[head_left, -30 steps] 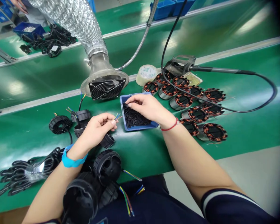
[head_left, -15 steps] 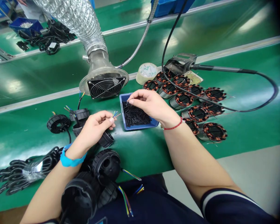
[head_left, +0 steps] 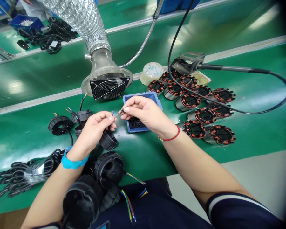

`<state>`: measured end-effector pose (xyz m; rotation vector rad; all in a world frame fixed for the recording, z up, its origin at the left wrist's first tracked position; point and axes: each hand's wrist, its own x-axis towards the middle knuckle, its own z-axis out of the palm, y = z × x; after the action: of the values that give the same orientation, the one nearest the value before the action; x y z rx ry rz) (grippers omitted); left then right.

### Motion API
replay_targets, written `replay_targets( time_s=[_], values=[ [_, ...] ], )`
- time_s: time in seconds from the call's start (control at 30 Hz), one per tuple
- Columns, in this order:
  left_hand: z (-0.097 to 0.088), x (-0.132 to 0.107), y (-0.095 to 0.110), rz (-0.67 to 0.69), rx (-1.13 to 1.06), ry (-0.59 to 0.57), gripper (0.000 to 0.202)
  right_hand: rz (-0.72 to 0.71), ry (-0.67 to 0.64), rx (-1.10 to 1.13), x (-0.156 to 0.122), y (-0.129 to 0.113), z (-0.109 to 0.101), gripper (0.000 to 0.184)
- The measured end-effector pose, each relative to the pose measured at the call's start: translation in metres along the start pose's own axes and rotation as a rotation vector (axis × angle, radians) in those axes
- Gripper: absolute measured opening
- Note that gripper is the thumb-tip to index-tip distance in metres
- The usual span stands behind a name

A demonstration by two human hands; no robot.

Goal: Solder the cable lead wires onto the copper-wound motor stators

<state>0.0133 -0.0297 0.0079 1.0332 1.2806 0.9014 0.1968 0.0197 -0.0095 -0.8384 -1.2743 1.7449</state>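
Note:
Thin coloured wires (head_left: 112, 113) stick out of the closed fingertips of my left hand (head_left: 95, 127), one of them reaching right. My right hand (head_left: 146, 114) pinches a small black tube (head_left: 121, 111), its end meeting or nearly meeting that wire's tip; contact is too small to judge. Partly under my right hand stands a blue bin (head_left: 143, 129) of short black tubes (head_left: 136, 122). Black round housings (head_left: 109, 140) with wires lie below and beside my left hand; its palm hides where the held wires lead.
A fan on a duct funnel (head_left: 109, 88) hangs behind the bin. Copper-wound stators (head_left: 205, 115), a tape roll (head_left: 152, 73) and a soldering iron (head_left: 231, 69) in its holder sit on the right, its cord looping above the stators. Bundled black cables (head_left: 33, 171) lie at left.
My right hand has come out of the bin, moving left and slightly down to the wires with a black tube pinched in it. My left hand stays nearly in place, still holding the wires.

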Motion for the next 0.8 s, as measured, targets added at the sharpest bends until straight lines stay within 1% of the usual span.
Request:
replay_targets(
  time_s=[0.4,0.57,0.7,0.8],
  values=[
    [-0.0008,-0.0003,-0.0007,0.011,0.03,-0.001,0.016,-0.012,0.024,0.002,0.0003,0.0025,0.0018,0.031],
    [0.0009,-0.0008,0.0003,0.01,0.046,0.001,0.016,-0.045,0.054,-0.05,-0.0007,0.0023,0.004,0.027],
    [0.0004,-0.0008,0.0005,0.01,0.05,0.002,0.016,-0.078,0.032,-0.054,-0.0009,0.0021,0.0041,0.026],
    [-0.0004,-0.0007,0.0007,0.013,0.048,-0.005,0.017,-0.068,0.013,-0.031,-0.0004,0.0022,0.0036,0.027]
  ],
)
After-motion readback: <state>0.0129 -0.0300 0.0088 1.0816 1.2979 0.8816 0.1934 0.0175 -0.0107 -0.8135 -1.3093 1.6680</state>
